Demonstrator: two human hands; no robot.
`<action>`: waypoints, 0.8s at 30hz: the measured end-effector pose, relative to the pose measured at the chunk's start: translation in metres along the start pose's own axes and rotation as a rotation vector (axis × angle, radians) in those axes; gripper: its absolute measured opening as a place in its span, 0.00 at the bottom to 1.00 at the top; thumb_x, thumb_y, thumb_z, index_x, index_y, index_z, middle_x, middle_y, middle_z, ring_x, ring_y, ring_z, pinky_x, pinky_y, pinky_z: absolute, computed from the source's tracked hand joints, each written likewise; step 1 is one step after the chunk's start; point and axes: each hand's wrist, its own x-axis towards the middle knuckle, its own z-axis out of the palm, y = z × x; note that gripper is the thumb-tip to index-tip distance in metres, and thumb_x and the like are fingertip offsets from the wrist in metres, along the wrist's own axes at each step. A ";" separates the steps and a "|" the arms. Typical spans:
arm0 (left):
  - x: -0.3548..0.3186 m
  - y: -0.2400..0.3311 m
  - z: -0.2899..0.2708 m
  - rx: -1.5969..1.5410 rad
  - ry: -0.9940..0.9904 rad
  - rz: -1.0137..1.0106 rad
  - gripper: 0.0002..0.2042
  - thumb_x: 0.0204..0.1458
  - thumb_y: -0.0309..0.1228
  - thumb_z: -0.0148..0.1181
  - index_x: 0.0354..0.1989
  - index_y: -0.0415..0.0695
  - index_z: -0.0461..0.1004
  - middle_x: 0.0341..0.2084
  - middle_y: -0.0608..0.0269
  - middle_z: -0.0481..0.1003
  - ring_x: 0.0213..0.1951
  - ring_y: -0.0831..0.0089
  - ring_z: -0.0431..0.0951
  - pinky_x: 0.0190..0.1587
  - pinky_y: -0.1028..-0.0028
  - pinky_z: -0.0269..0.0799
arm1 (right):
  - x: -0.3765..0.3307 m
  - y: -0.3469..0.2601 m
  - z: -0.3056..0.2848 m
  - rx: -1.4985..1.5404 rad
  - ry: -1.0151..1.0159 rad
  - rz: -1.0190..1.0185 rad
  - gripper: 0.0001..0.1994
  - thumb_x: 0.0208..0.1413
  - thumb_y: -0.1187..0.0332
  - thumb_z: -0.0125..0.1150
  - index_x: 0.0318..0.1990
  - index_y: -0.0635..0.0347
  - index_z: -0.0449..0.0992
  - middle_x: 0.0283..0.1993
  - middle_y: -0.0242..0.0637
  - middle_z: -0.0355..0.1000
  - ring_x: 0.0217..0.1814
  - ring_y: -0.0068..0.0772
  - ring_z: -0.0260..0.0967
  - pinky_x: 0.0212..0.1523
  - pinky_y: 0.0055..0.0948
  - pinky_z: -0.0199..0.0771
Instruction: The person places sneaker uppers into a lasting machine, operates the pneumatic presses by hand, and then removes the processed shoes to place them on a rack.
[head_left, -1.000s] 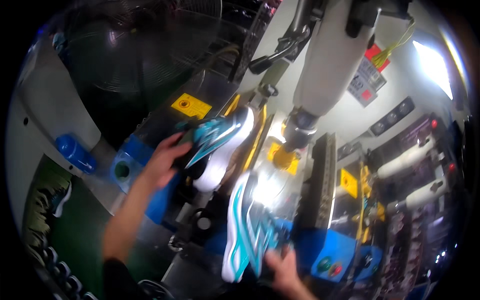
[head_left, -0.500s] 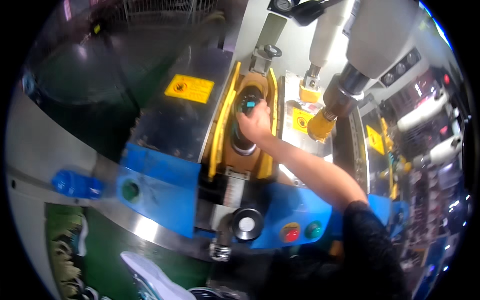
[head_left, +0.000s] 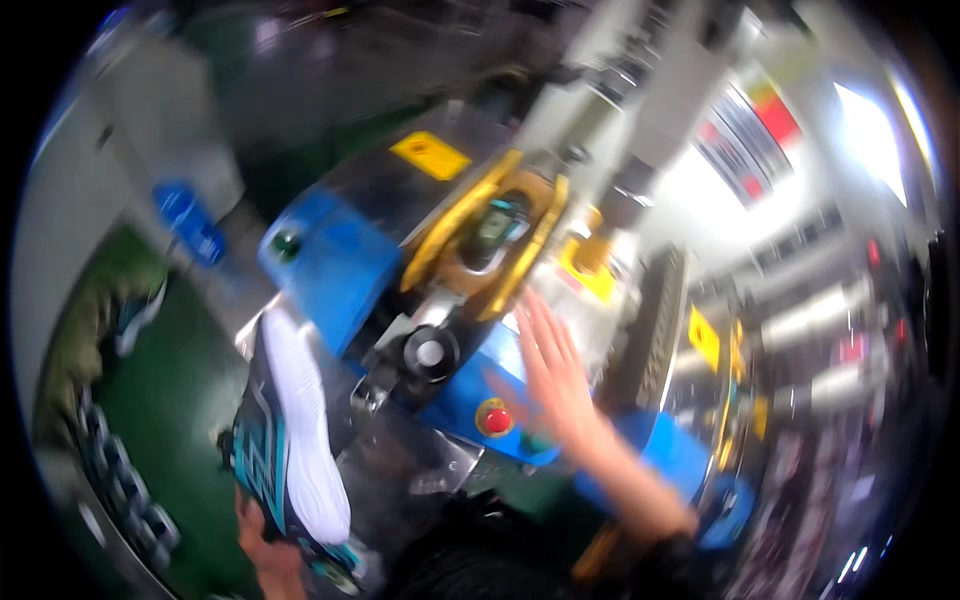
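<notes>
Red button (head_left: 497, 418) and black knob (head_left: 430, 353) flank right hand (head_left: 555, 375)

Both hands were bare, no gloves, rings or watch visible. Right hand (head_left: 553, 372) showed long fingers (head_left: 533, 330) and a bare forearm up to a dark sleeve, black or near-black, bunched around the elbow at the lower edge. Left hand (head_left: 262, 545) was mostly cut off by the rim of the view; only a bare wrist and part of the palm showed, sleeve not in view. Dark clothing, black fabric, filled the bottom centre. Motion blur hid finer detail such as seams or cuffs.
</notes>
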 end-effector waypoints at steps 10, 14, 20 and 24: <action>-0.176 -0.014 0.036 0.052 -0.027 0.020 0.33 0.50 0.26 0.52 0.64 0.32 0.47 0.60 0.49 0.58 0.59 0.59 0.62 0.63 0.63 0.53 | -0.208 -0.059 -0.063 0.854 -0.091 0.281 0.41 0.50 0.60 0.64 0.66 0.66 0.48 0.70 0.55 0.43 0.73 0.51 0.38 0.69 0.45 0.40; -0.258 -0.044 0.081 0.399 0.096 -0.326 0.20 0.48 0.27 0.58 0.51 0.35 0.70 0.52 0.47 0.69 0.54 0.57 0.68 0.54 0.62 0.67 | -0.284 -0.083 -0.020 1.658 -0.447 0.165 0.40 0.54 0.53 0.61 0.65 0.68 0.47 0.65 0.45 0.54 0.68 0.37 0.49 0.67 0.37 0.47; -0.313 -0.008 0.052 0.704 -0.504 0.336 0.31 0.52 0.31 0.55 0.64 0.37 0.51 0.60 0.48 0.60 0.60 0.59 0.62 0.65 0.58 0.45 | -0.350 -0.169 -0.029 2.105 -0.841 0.449 0.31 0.57 0.50 0.55 0.60 0.64 0.60 0.53 0.36 0.68 0.53 0.28 0.67 0.56 0.28 0.66; -0.296 -0.012 -0.031 0.583 -0.426 0.307 0.18 0.56 0.32 0.52 0.53 0.38 0.63 0.43 0.55 0.73 0.50 0.66 0.70 0.57 0.64 0.61 | -0.358 -0.244 -0.026 1.949 -0.965 1.045 0.26 0.62 0.48 0.46 0.56 0.59 0.67 0.50 0.33 0.71 0.46 0.22 0.69 0.46 0.25 0.71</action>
